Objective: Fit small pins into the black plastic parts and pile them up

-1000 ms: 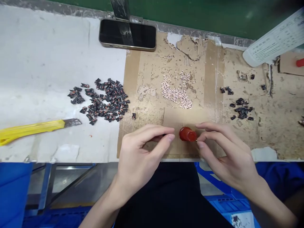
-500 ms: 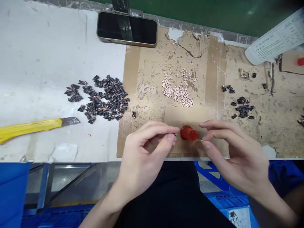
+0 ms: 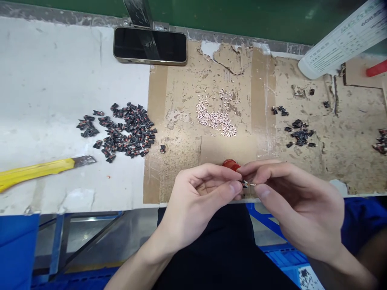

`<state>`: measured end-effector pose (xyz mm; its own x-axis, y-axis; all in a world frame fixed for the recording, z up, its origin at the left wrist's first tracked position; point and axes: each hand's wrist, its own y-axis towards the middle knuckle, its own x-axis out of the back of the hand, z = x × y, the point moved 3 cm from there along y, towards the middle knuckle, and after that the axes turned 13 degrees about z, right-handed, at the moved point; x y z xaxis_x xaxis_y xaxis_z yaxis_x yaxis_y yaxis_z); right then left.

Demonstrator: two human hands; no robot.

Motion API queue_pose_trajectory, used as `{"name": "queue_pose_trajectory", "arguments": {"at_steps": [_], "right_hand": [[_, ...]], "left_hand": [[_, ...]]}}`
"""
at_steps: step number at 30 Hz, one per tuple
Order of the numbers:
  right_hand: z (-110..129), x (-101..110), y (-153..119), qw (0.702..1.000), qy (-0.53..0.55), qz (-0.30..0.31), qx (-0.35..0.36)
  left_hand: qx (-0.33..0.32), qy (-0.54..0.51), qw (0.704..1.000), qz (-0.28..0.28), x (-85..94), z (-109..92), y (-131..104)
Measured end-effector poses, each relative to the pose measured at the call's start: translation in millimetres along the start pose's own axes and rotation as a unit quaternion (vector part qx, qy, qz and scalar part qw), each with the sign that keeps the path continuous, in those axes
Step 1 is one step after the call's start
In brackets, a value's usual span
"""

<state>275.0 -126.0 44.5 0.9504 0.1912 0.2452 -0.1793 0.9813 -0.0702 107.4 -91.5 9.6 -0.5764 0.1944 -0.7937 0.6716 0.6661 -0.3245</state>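
My left hand pinches a small black part between thumb and index finger. Opposite it, my right hand pinches a tiny pale piece by its end, close against the black part. Whether the two pieces touch I cannot tell. Just behind my fingertips is a small red cup-like object, partly hidden by the hands. A scatter of tiny pale pieces lies on the cardboard beyond. To the left is a heap of small black parts with reddish-brown marks.
A yellow box cutter lies at the left, blade out. At the back stand a phone and, to the right, a tilted white bottle. More small black parts lie at the right. The table's front edge runs beneath my wrists.
My hands have come together; the right one's tiny pale piece now meets or nearly meets the black part in my left. They cover much of the red cup-like object. The view has shifted slightly.
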Motion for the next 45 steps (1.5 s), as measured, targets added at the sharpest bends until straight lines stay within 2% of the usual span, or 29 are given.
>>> {"name": "queue_pose_trajectory", "arguments": {"at_steps": [11, 18, 24, 26, 29, 31, 32, 33, 34, 35, 36, 37, 38, 39, 41, 43, 45], "right_hand": [[1.7, 3.0, -0.1, 0.995, -0.094, 0.021, 0.027], [5.3, 8.9, -1.0, 0.996, -0.078, 0.017, 0.048], [-9.2, 10.7, -8.8, 0.997, -0.065, -0.029, 0.017], [-9.7, 8.1, -8.0, 0.997, -0.062, -0.025, 0.032], [-3.5, 5.6, -6.0, 0.986, -0.133, -0.018, 0.103], [-5.1, 10.1, -5.4, 0.974, -0.183, -0.022, 0.131], [-9.3, 16.0, -5.7, 0.968, -0.209, -0.034, 0.137], [-15.8, 24.5, -6.6, 0.96, -0.237, -0.052, 0.136], [-23.8, 35.6, -8.5, 0.949, -0.275, -0.08, 0.131], [-33.0, 48.4, -11.1, 0.936, -0.311, -0.109, 0.123], [-42.9, 61.8, -14.3, 0.924, -0.341, -0.133, 0.113], [-52.6, 75.0, -17.9, 0.911, -0.367, -0.155, 0.106], [-62.0, 87.3, -21.4, 0.901, -0.387, -0.168, 0.096], [-70.1, 98.2, -24.7, 0.893, -0.404, -0.178, 0.089], [-81.7, 115.5, -29.7, 0.88, -0.431, -0.185, 0.078], [-86.3, 127.4, -31.6, 0.873, -0.45, -0.175, 0.071], [-85.5, 134.4, -28.9, 0.866, -0.466, -0.166, 0.07]], "left_hand": [[-0.001, 0.061, 0.998, -0.026, -4.1, -6.1, -1.8], [0.008, 0.069, 0.997, -0.037, -10.2, -6.0, -5.8], [-0.003, 0.017, 0.997, -0.072, -8.5, -0.8, -2.3], [-0.003, 0.015, 0.997, -0.075, -7.4, -0.1, -0.3], [0.01, 0.063, 0.996, -0.066, -6.8, -0.4, 0.6], [-0.003, 0.179, 0.982, -0.053, -3.4, -5.6, -2.2], [-0.025, 0.273, 0.96, -0.055, 0.7, -11.1, -4.9], [-0.077, 0.388, 0.916, -0.073, 6.4, -19.8, -8.7], [-0.134, 0.512, 0.84, -0.119, 13.7, -30.0, -13.9], [-0.184, 0.626, 0.737, -0.175, 21.5, -40.3, -19.7], [-0.203, 0.707, 0.647, -0.2, 29.6, -48.0, -23.5], [-0.203, 0.762, 0.578, -0.212, 38.6, -54.4, -25.7], [-0.189, 0.801, 0.527, -0.213, 47.4, -59.4, -26.6], [-0.175, 0.83, 0.489, -0.205, 54.9, -63.3, -26.7], [-0.151, 0.863, 0.446, -0.185, 65.1, -67.7, -25.4], [-0.144, 0.876, 0.428, -0.17, 68.4, -69.2, -23.3], [-0.135, 0.877, 0.43, -0.165, 67.8, -70.0, -20.9]]}}
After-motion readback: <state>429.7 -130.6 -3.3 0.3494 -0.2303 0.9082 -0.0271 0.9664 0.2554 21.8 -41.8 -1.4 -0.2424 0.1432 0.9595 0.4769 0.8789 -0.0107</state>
